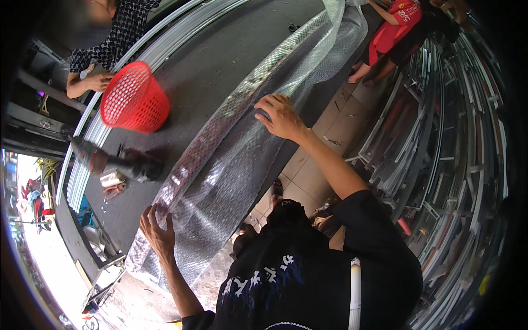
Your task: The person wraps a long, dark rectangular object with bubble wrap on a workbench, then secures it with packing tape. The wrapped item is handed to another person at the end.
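A long sheet of clear bubble wrap runs diagonally over the dark worktop, with a long shiny folded or wrapped strip along its far side. My left hand is at the near left end of that strip, thumb and fingers apart around its edge. Farther along, my right hand is over the wrap, fingers curled round a small dark object that I cannot identify. At the far end, loose wrap rises in a fold beside a person in red.
Another person's hand is beside a red perforated basket on the worktop. A power drill and orange-handled pliers lie nearer. Long pale profiles line the far side; more metal lengths crowd the right.
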`<state>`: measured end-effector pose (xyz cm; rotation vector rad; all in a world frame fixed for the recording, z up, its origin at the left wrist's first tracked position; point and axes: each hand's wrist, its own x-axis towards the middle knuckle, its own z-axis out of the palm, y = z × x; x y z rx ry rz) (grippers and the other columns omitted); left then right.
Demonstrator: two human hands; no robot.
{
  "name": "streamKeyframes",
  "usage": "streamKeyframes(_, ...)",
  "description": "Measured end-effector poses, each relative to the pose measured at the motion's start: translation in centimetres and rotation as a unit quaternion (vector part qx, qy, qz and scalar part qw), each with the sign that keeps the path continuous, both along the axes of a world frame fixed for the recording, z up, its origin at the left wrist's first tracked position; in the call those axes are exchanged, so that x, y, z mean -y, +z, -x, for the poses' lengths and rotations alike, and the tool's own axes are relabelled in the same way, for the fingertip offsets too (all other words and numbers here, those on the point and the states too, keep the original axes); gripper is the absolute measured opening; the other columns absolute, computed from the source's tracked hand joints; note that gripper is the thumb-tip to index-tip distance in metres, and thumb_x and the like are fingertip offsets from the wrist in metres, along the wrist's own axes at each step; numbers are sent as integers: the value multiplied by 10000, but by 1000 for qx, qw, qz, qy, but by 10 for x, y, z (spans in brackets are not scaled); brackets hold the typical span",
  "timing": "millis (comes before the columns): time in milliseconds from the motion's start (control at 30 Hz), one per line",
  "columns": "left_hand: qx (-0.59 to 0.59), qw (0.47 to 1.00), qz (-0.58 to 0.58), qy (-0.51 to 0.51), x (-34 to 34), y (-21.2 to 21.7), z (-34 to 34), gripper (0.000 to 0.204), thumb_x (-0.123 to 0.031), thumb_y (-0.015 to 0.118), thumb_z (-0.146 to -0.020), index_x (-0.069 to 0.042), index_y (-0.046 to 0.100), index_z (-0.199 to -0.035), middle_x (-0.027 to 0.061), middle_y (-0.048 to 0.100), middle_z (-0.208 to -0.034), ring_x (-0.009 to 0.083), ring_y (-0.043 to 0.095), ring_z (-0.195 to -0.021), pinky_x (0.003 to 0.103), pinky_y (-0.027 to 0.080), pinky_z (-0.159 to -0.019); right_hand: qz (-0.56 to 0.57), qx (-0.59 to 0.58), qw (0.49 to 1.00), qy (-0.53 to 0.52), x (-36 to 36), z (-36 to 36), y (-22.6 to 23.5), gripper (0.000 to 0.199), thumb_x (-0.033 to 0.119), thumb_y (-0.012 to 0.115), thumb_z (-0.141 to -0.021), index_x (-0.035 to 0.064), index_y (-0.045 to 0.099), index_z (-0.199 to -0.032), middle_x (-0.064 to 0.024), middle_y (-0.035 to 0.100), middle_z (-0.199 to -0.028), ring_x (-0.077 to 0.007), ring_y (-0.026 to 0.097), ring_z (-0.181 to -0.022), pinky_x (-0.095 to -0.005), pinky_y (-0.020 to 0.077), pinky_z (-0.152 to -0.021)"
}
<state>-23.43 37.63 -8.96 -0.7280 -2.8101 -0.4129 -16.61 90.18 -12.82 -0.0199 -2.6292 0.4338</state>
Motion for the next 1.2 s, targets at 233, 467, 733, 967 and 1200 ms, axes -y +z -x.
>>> streamKeyframes(233,42,996,-23,-79,-107,-7,22,716,-77,854,-810,-86,595,-1478,162,608,-1470,400,561,-1370,521,415,-1167,-17,47,998,44,-111,-15,11,432,31,737,-835,90,716,-1262,-103,663,-1363,-333,591,-1333,-543,391,-1172)
streamKeyframes(467,-25,996,-8,-90,-124,-20,-13,641,-106,828,-831,-101,645,-1445,198,551,-1562,439,506,-1440,611,375,-1200,-85,66,983,151,-117,-10,14,195,178,780,-882,166,754,-1074,-9,711,-1081,-205,650,-1202,-587,371,-1217)
streamKeyframes(733,-9,997,6,81,-40,-35,-76,568,-120,885,-802,-119,720,-1346,241,476,-1646,456,434,-1519,632,341,-1210,181,-53,961,200,-130,22,35,81,49,771,-916,92,773,-985,-99,772,-968,-313,713,-975,-501,509,-1001)
streamKeyframes(967,-132,954,65,262,4,-25,-94,213,-104,842,-872,-123,802,-1081,72,696,-1365,298,609,-1303,501,411,-1164,159,0,967,199,-135,5,93,92,29,761,-953,49,761,-1042,-106,785,-1087,-306,727,-1081,-503,453,-1160)
streamKeyframes(1200,-99,982,23,157,1,28,-90,107,-89,769,-945,-69,733,-1043,82,769,-1044,274,733,-1064,480,490,-1114,114,86,974,177,-139,5,74,73,45,762,-956,37,747,-1026,-111,768,-1068,-326,695,-1062,-482,483,-1101)
